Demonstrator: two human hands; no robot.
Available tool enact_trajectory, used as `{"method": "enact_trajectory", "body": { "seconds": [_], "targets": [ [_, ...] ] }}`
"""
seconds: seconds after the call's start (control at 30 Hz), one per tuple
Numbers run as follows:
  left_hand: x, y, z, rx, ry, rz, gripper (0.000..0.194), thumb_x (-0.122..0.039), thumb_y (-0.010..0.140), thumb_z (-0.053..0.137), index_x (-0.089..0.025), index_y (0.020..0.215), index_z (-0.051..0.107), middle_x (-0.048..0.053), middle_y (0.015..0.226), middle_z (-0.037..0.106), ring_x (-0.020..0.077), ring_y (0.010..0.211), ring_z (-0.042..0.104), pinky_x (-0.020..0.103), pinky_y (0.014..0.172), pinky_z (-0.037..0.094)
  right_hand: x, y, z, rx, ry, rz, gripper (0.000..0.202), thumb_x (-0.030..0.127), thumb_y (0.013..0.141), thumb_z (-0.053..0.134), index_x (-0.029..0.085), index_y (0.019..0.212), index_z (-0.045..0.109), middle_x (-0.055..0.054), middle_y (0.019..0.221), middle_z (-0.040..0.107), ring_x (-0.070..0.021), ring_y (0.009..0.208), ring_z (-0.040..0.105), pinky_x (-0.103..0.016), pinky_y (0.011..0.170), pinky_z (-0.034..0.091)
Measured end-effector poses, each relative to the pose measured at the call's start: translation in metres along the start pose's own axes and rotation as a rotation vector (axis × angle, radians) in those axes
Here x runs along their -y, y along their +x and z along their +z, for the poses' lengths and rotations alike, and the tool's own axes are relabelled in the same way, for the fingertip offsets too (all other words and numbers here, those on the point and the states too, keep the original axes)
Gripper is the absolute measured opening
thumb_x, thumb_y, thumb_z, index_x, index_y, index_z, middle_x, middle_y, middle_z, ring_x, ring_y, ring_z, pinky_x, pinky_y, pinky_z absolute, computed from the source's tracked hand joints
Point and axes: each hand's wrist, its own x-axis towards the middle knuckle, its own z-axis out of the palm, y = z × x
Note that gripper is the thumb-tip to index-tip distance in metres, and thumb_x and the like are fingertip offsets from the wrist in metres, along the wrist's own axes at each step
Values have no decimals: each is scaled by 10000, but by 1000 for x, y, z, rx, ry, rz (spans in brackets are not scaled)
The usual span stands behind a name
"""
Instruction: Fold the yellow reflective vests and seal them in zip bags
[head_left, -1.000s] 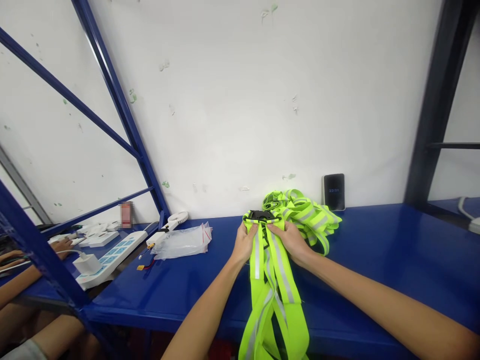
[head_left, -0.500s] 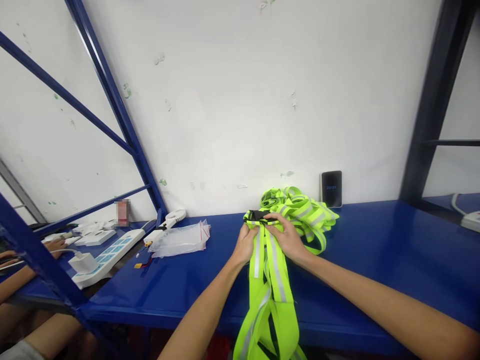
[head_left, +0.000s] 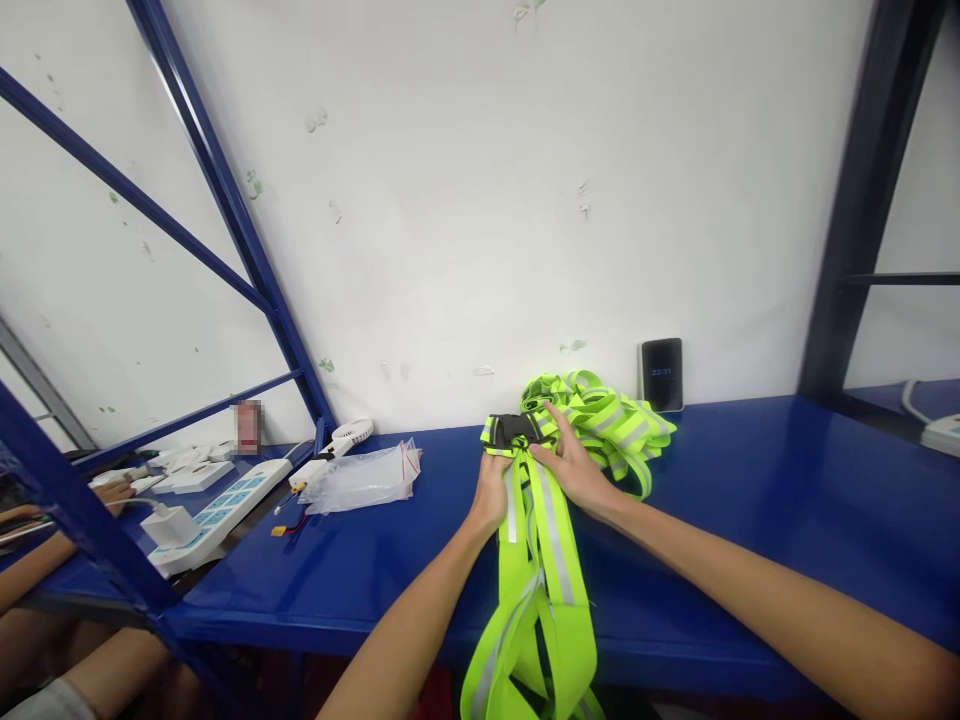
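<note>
Both forearms reach over the blue table's [head_left: 750, 520] front edge and converge. The left hand [head_left: 493, 490] grasps a neon reflective strap [head_left: 559, 540] just below its black buckle [head_left: 516, 431]; the strap drapes past the front edge. The right hand [head_left: 576, 468] lays its thumb on the strap, index finger extended; I cannot tell whether its hidden fingers grip. Tabletop stretches rightward beyond the strap pile [head_left: 611, 425] near the back edge.

Bright, even light; soft glare on blue tabletop [head_left: 757, 480], left edge perhaps blurry
</note>
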Motion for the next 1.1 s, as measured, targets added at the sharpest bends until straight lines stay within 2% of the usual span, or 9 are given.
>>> {"method": "enact_trajectory", "body": {
  "seconds": [0.1, 0.2, 0.3, 0.43, 0.53, 0.7, 0.8, 0.9, 1.1],
  "targets": [
    [-4, -2, 1, 85, -189, -146, 224, -288, 704, 611, -159, 876, 672, 51, 932, 703, 263, 995, 626, 362, 926, 455, -7, 2, -1, 29, 47, 85, 550, 365, 722, 678, 222, 1242, 568, -65, 1122, 662, -298, 1056, 595, -399, 880, 497],
    [-18, -2, 7, 189, -325, -252, 376, -414, 730, 601, -133, 969, 673, 82, 943, 720, 290, 984, 649, 394, 913, 476, -16, 3, -1, -4, 37, 38, 483, 345, 719, 673, 234, 1182, 594, -42, 1137, 656, -278, 1042, 596, -385, 889, 483],
    [-30, 0, 10, 267, -372, -255, 527, -554, 784, 565, -134, 1089, 651, 100, 994, 722, 293, 1009, 655, 394, 917, 483, -19, 2, -1, -35, -2, -8, 391, 346, 752, 628, 246, 1130, 616, -36, 1145, 652, -272, 1047, 587, -382, 903, 465],
    [-36, 2, 7, 319, -307, -440, 680, -704, 765, 525, -105, 1058, 658, 141, 949, 731, 313, 944, 680, 402, 862, 512, -17, 2, -4, -30, -65, -40, 262, 308, 775, 556, 231, 995, 674, -42, 1064, 674, -270, 975, 605, -396, 884, 460],
    [-39, 2, 4, 288, -246, -508, 570, -622, 753, 612, -109, 995, 668, 131, 869, 737, 290, 821, 703, 382, 782, 536, -15, 3, -6, -17, -15, 6, 241, 274, 741, 560, 227, 922, 712, -38, 1064, 684, -285, 1058, 588, -411, 949, 432],
    [-38, 7, -2, 191, -244, -306, 507, -363, 631, 817, -137, 1044, 631, 79, 886, 735, 222, 724, 702, 351, 757, 543, -7, 5, -9, 25, 197, 56, 350, 323, 724, 644, 277, 1066, 703, -25, 1177, 663, -284, 1195, 536, -404, 993, 437],
    [-35, 12, -7, 214, -243, -250, 599, -305, 589, 849, -137, 1117, 619, 100, 969, 728, 238, 803, 702, 371, 807, 532, -2, 6, -13, 112, 269, 139, 495, 344, 719, 704, 295, 1204, 616, -31, 1200, 653, -276, 1134, 586, -416, 935, 488],
    [-34, 15, -10, 201, -256, -208, 597, -230, 571, 851, -167, 1121, 627, 70, 1006, 715, 213, 834, 691, 344, 816, 522, -1, 7, -18, 205, 210, 213, 470, 369, 725, 719, 257, 1172, 625, -57, 1123, 684, -290, 1034, 633, -427, 874, 519],
    [-36, 12, -7, 216, -314, -255, 521, -135, 566, 799, -217, 1045, 610, -1, 880, 690, 157, 705, 664, 309, 721, 529, -2, 2, -16, 202, 156, 113, 592, 314, 754, 669, 319, 1318, 487, -12, 1121, 651, -238, 1005, 623, -391, 870, 515]
  ]
}}
